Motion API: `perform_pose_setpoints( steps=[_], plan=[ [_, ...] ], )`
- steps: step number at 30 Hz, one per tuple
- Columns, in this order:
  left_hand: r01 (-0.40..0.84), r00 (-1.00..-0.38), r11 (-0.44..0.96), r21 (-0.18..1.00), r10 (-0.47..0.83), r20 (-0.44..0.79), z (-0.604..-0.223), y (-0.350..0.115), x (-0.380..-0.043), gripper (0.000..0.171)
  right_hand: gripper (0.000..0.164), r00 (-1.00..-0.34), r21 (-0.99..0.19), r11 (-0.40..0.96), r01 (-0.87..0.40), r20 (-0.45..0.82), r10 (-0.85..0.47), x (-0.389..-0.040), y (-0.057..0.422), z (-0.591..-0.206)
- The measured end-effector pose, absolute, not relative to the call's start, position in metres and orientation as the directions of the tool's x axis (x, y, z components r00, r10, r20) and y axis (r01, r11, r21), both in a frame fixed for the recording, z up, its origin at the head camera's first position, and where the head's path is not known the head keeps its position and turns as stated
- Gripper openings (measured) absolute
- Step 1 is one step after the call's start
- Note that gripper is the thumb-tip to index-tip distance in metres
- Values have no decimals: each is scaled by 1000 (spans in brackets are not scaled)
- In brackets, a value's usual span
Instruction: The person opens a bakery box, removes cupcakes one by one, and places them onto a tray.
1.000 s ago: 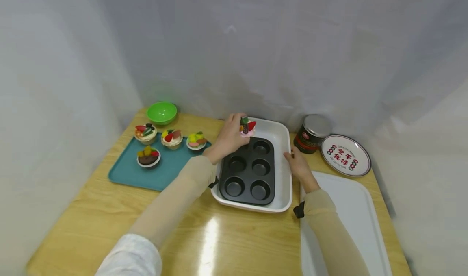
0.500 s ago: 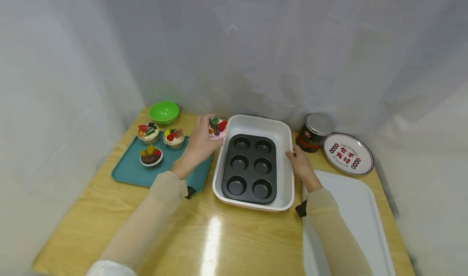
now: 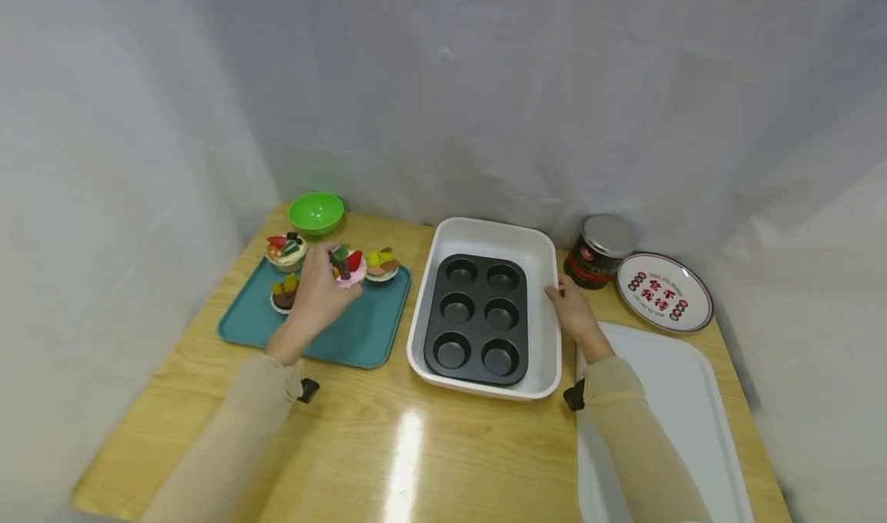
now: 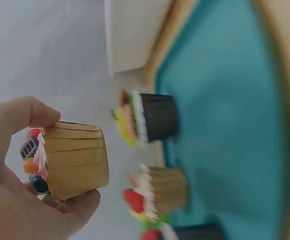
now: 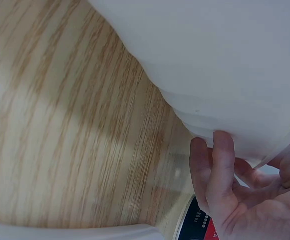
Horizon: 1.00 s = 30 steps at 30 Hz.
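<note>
My left hand [image 3: 319, 292] pinches a pink-creamed fruit cupcake [image 3: 349, 267] by its brown paper cup, over the teal tray [image 3: 360, 346]. In the left wrist view the cupcake [image 4: 77, 160] is tipped sideways between thumb and fingers. On the tray, a yellow-topped cupcake [image 3: 381, 264] sits to its right, and a chocolate one [image 3: 282, 298] is partly covered by the hand. Another cream cupcake [image 3: 286, 252] stands at the back left corner. My right hand [image 3: 574, 311] grips the right rim of a white basin [image 3: 540, 330], fingers against its outer wall, with a black muffin tin [image 3: 478, 319] inside.
A green bowl [image 3: 316, 213] stands behind the teal tray. Beyond the right hand are a dark can [image 3: 599, 249] and a lettered plate [image 3: 664, 292]. A white tray [image 3: 665, 415] lies at the right, under the right forearm. A pale curtain [image 3: 443, 107] hangs behind the table.
The left hand has carried the pink cupcake leftward from above the muffin tin to above the teal tray. The right hand stays on the basin's rim.
</note>
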<state>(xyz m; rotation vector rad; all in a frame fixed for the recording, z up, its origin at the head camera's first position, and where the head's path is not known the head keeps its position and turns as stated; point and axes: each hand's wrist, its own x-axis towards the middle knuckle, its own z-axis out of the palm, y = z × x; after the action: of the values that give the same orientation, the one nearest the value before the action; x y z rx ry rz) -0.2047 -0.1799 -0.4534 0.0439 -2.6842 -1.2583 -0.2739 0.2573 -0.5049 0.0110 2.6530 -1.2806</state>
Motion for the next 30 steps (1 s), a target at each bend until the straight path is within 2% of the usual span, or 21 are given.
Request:
perform_pose_setpoints(
  steps=[13,30],
  plan=[
    [-49,-995,679,732,-94,20,-492,-194,-200,81,46,-981,-772,630,83,-173,-83,-274,258,-506],
    [-62,-998,674,736,-57,-32,-510,-200,-202,83,48,-981,-786,612,89,-176,-84,-276,258,-509]
  ],
)
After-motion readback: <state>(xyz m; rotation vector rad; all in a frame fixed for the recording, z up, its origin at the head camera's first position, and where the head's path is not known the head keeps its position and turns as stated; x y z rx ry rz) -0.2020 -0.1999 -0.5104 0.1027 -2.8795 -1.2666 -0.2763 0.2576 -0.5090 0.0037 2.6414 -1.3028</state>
